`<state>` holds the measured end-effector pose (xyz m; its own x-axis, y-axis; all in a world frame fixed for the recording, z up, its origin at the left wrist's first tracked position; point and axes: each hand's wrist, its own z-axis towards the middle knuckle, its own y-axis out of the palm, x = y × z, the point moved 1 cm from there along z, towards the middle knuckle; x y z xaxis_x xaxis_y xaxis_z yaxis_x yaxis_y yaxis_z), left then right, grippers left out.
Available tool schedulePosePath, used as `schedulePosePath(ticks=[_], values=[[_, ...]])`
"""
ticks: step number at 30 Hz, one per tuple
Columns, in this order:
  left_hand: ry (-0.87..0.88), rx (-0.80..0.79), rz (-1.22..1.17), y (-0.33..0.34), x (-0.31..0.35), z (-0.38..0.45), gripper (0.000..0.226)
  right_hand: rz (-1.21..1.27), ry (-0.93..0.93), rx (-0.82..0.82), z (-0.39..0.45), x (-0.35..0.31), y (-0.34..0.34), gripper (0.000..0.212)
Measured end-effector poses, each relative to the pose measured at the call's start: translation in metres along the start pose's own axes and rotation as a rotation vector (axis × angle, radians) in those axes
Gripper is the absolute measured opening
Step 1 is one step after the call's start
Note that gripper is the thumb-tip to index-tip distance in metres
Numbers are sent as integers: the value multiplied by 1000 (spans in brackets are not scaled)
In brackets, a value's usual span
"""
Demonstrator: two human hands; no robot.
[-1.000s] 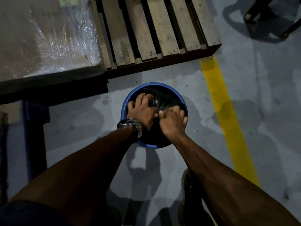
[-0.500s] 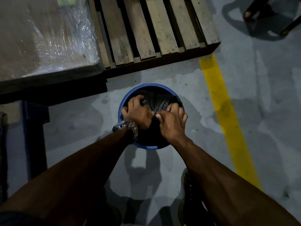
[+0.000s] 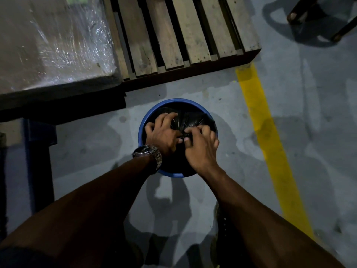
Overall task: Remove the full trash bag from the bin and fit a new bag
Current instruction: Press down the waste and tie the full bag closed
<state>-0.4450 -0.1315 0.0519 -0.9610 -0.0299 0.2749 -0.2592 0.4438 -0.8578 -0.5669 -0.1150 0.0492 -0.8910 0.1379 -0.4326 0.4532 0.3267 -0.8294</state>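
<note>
Crouched low over a round blue bin (image 3: 148, 120) at the centre of the frame, a person gathers the mouth of the black trash bag (image 3: 190, 120) that fills it. Both hands meet over the middle of the opening: the left hand (image 3: 164, 135), a metal watch (image 3: 149, 155) on its wrist, and the right hand (image 3: 201, 147) each curl their fingers into the bunched plastic, each grip narrow and closed on the film. The bag sits inside the bin, not yet lifted. Done well, the step likely calls for drawing every loose edge into one tight neck before pulling straight up, so nothing spills and the thin plastic does not tear. A wooden pallet (image 3: 183, 35) lies at the upper centre of the frame, a yellow floor line (image 3: 270, 142) to the right.
</note>
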Motion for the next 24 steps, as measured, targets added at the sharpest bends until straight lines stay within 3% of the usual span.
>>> schedulePosePath(ticks=[7,17,24], values=[[27,-118,-2,-5,0,8,27,-91,-82,38,-3,13,3,20],[38,122,-73,5,-16,-17,31,-127,-53,-47,9,14,-3,23],[80,38,147,1,-6,-11,30,-162,-11,-93,11,11,-2,24]])
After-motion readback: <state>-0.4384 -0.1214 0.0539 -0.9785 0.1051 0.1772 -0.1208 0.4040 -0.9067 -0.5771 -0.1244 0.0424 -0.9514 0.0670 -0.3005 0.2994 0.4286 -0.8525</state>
